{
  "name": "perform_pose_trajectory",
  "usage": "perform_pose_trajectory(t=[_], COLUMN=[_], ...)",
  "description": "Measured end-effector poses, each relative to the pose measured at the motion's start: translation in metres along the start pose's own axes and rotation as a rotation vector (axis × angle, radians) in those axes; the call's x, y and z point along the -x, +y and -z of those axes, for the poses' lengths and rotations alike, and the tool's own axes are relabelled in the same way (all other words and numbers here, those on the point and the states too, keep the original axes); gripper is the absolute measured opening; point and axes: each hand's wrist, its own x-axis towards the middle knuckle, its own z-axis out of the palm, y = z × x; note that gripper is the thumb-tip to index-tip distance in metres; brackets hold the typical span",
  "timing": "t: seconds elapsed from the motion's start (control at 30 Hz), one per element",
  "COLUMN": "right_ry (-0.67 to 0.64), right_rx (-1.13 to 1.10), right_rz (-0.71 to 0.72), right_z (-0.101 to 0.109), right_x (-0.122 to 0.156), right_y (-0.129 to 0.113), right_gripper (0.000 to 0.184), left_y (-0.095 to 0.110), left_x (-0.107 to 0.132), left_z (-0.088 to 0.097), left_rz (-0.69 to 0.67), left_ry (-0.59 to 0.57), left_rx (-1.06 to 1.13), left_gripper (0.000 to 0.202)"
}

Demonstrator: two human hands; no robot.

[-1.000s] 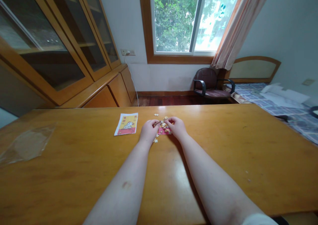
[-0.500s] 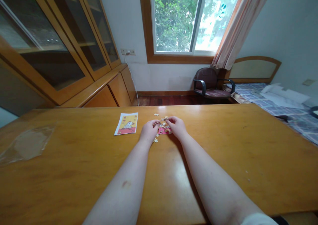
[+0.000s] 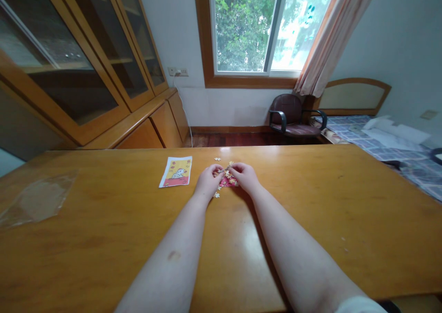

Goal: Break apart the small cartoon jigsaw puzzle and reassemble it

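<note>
Both hands are far out on the wooden table (image 3: 311, 198), close together. Between them lies a small group of puzzle pieces (image 3: 227, 180), some joined into a pink patch and some loose around it. The left hand (image 3: 206, 182) and the right hand (image 3: 246, 176) touch this group with bent fingers, but I cannot tell if either one pinches a piece (they are too small to see). A picture card (image 3: 176, 171) lies just left of the left hand. A clear plastic bag (image 3: 37, 200) lies well apart at the left edge.
</note>
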Motion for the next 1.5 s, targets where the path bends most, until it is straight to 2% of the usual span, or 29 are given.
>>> perform_pose_trajectory(t=[0.2,0.5,0.63,0.7,0.8,0.93,1.07,1.3,1.5], right_ry=[0.018,0.061,0.061,0.084,0.073,-0.121,-0.146,-0.050,0.054], right_rx=[0.036,0.128,0.285,0.419,0.513,0.444,0.369,0.367,0.442], right_rz=[0.009,-0.040,-0.051,0.000,0.174,0.319,0.369,0.193,0.040], right_z=[0.000,0.001,0.003,0.004,0.005,0.002,-0.003,0.001,0.004], right_x=[0.000,0.000,-0.001,0.000,0.004,0.012,0.015,0.009,0.004], right_y=[-0.001,-0.006,-0.001,-0.001,-0.007,-0.018,-0.018,-0.011,-0.007], right_gripper=[0.021,0.021,0.016,0.017,0.015,0.014,0.015,0.019,0.017], left_y=[0.002,0.007,0.001,-0.001,0.000,0.004,0.006,0.007,0.004], left_x=[0.001,0.001,-0.002,-0.004,-0.004,-0.002,-0.001,-0.002,-0.005], left_z=[-0.001,0.002,-0.002,-0.004,-0.006,-0.008,-0.009,-0.010,-0.011], left_rz=[-0.011,0.022,0.051,0.079,0.132,0.168,0.219,0.302,0.332], left_ry=[-0.033,0.019,0.021,0.030,0.046,0.047,-0.006,-0.038,0.003], left_rx=[0.061,0.061,0.180,0.260,0.383,0.544,0.641,0.739,0.754], left_gripper=[0.015,0.024,0.027,0.027,0.027,0.031,0.030,0.020,0.020])
